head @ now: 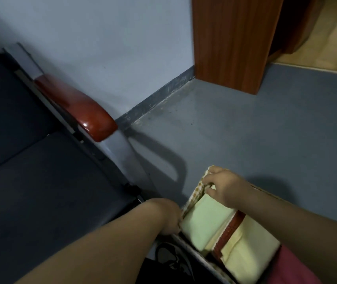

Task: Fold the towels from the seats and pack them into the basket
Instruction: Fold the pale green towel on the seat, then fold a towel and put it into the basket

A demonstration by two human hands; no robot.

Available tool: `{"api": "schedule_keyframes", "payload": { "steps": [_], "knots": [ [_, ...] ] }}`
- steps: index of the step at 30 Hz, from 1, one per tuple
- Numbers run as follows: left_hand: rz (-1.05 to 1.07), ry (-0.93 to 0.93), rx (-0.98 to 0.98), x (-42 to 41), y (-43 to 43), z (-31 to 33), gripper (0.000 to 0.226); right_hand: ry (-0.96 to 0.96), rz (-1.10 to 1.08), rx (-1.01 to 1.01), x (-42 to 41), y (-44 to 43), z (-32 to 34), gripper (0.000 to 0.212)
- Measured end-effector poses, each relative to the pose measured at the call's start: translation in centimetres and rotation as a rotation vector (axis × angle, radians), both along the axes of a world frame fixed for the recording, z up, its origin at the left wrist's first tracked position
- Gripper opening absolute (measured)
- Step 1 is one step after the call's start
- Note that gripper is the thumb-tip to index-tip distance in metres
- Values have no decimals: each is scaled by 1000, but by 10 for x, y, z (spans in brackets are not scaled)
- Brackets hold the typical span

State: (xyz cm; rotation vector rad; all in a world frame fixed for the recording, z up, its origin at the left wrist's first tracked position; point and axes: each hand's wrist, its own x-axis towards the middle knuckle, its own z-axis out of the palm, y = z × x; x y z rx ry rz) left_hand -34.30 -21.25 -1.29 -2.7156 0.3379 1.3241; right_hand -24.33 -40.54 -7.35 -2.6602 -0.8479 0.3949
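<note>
Nearest: pink garment (298, 269) bottom right, dark shoe (170, 257) on the floor just left of the basket (204, 261). The basket sits on the grey floor (266, 130) beside the seat, and it holds folded towels on edge, side by side: pale yellow towel (249, 249) closest, red-brown towel (232, 226) next, then pale green towel (206, 220). A checked cloth (197, 190) runs along the basket's far-left edge; can't tell if it's a towel or a liner. Left hand (169, 216) is at the basket's left rim, touching the edge of the green towel, fingers curled under. They're mostly hidden, so can't tell if they're actually gripping anything. Right hand (223, 187) is at the basket's far corner, fingers and thumb curled tight, pinching the top of the checked cloth just above the green towel. Beyond that on the left: dark blue seat (40, 181) with no towel on the visible part, and a glossy red-brown armrest (77, 107) on a grey frame. Farthest: pale wall (112, 48), scuffed dark baseboard (157, 99), wooden panel (231, 42) standing on the floor top right.
</note>
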Motion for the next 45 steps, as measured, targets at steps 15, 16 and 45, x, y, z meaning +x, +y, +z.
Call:
{"api": "schedule_keyframes", "payload": {
  "steps": [15, 16, 45],
  "knots": [
    [804, -781, 128, -189, 173, 124, 49, -98, 276, 191, -82, 154, 173, 35],
    [870, -804, 141, -213, 190, 126, 51, -98, 310, 194, -93, 172, 181, 36],
    [1515, -1076, 365, -537, 494, 53, 38, -2, 912, 98, -410, 678, 133, 49]
  ]
}}
